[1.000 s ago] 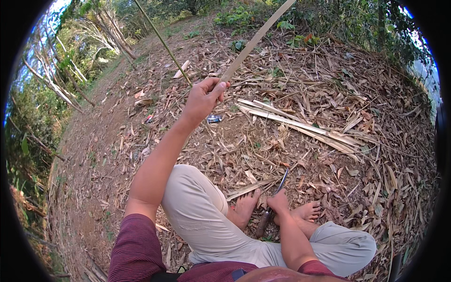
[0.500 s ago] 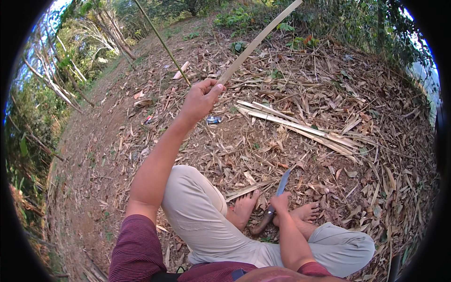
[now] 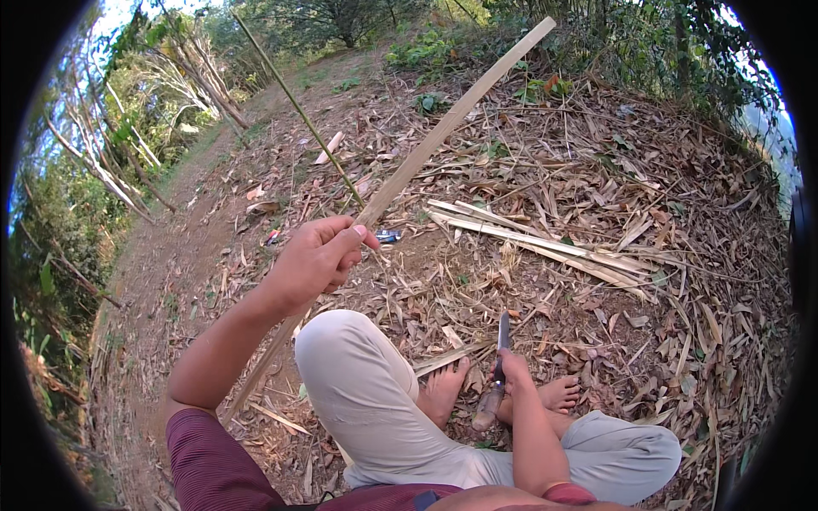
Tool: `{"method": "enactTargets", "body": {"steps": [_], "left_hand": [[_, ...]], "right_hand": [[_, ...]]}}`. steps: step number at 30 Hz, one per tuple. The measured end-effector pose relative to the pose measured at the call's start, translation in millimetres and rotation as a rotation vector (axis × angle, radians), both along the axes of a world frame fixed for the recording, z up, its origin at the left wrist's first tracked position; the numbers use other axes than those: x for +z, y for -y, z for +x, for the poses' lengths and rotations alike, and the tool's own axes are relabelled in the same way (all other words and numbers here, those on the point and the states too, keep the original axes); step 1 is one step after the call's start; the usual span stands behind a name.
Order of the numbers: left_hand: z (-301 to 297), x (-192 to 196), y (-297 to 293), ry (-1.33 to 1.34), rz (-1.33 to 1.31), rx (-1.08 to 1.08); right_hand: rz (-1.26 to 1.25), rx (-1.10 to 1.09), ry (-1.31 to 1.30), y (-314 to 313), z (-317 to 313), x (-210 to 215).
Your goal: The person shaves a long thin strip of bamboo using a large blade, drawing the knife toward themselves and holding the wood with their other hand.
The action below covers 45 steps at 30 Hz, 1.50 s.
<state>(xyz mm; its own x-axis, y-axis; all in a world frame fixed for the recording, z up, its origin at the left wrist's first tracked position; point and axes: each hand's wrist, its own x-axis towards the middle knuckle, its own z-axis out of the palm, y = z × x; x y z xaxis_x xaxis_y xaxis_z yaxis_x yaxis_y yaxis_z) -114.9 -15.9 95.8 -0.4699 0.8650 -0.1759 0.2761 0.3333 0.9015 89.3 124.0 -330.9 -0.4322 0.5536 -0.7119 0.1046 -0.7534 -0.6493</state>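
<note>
Left grip (image 3: 317, 255) is closed around a long pale bamboo strip (image 3: 452, 119), thumb laid on top and fingers curled beneath, at the middle of its length. This strip runs slantwise: its lower end passes behind the left forearm and reaches the ground (image 3: 196, 221) near the person's left hip, while its far end rises up and to the right, well above the leaf litter. A thin green stem (image 3: 298, 111) crosses behind it, leaning the other way, up toward the trees at the left. Just beyond the hand a small dark object (image 3: 388, 236) lies on the bare earth; what it is I cannot tell.

Below the hand, the person's left knee in light trousers (image 3: 358, 383) is bent up, and two bare feet (image 3: 445, 392) rest together on the ground in front of the crossed legs. Beside the feet, right grip (image 3: 515, 375) is wrapped shut on the handle of a knife (image 3: 498, 366), whose blade points up and away from the body, tip over the dry leaves.

Farther right, near the middle of the ground, a bundle of split pale strips (image 3: 545, 243) lies flat, well apart from both hands, amid scattered brown leaves.
</note>
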Motion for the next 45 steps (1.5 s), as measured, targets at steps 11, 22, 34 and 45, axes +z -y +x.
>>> {"method": "enactTargets", "body": {"steps": [11, 22, 34, 45], "left_hand": [[58, -59, -30, 0.526, 0.057, -0.07], [69, -105, -37, 0.638, 0.156, 0.002], [100, -136, -25, 0.667, 0.054, -0.162], [123, -176, -18, -0.149, 0.197, -0.224]], "right_hand": [[0.179, -0.122, -0.573, -20, 19, 149], [0.66, -0.243, -0.674, 12, 29, 224], [1.419, -0.101, -0.171, 23, 26, 219], [1.552, -0.017, 0.007, 23, 23, 205]]}}
